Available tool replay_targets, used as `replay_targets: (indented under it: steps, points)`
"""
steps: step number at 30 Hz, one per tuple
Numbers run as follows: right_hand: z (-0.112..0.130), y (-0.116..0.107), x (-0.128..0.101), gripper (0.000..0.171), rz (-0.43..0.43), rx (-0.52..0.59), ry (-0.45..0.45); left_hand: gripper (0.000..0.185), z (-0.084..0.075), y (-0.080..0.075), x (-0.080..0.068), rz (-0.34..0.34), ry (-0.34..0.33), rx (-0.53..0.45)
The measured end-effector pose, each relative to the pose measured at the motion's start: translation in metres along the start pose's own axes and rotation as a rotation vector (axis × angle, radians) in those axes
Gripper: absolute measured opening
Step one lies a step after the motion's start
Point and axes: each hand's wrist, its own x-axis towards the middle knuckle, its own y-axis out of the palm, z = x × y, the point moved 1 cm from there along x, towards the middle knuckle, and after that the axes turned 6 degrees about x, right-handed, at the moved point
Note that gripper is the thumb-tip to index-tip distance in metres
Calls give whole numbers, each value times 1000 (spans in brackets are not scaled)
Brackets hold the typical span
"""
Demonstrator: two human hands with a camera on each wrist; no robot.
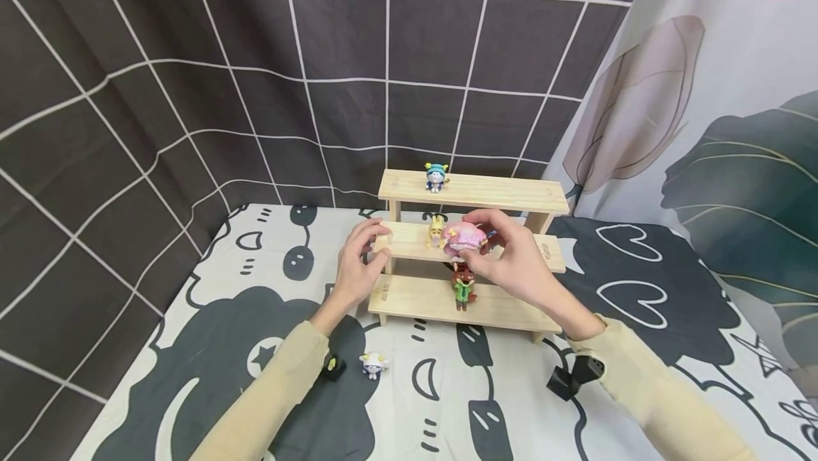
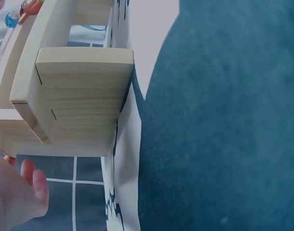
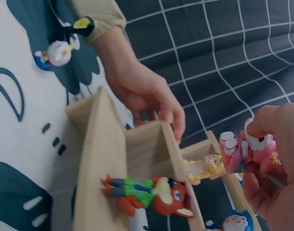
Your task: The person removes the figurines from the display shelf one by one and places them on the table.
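My right hand pinches a pink figurine between thumb and fingers, in front of the middle board of a three-step wooden shelf. Its white face and pink body show in the right wrist view. My left hand grips the left end of the middle board. Beside the pink figurine, a yellow figurine stands on that board. A fox figurine in a green top is on the lowest board. On the top board sits a blue-hatted figurine. Another blue figurine is mostly hidden behind my right hand in the head view.
A small white figurine lies on the patterned cloth in front of the shelf, near my left sleeve. A dark gridded curtain hangs behind the shelf, and a pale leaf-print curtain is at the right.
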Motion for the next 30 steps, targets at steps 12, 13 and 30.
replay_targets:
  steps: [12,13,30]
  points:
    - [5,13,-21,48,37,-3,30,31,1,-2,1,9,-6,13]
    - [5,14,-22,48,38,1,32,31,1,-2,0,9,-5,12]
    - [10,22,-40,49,46,10,64,31,-1,-2,0,15,-12,-3]
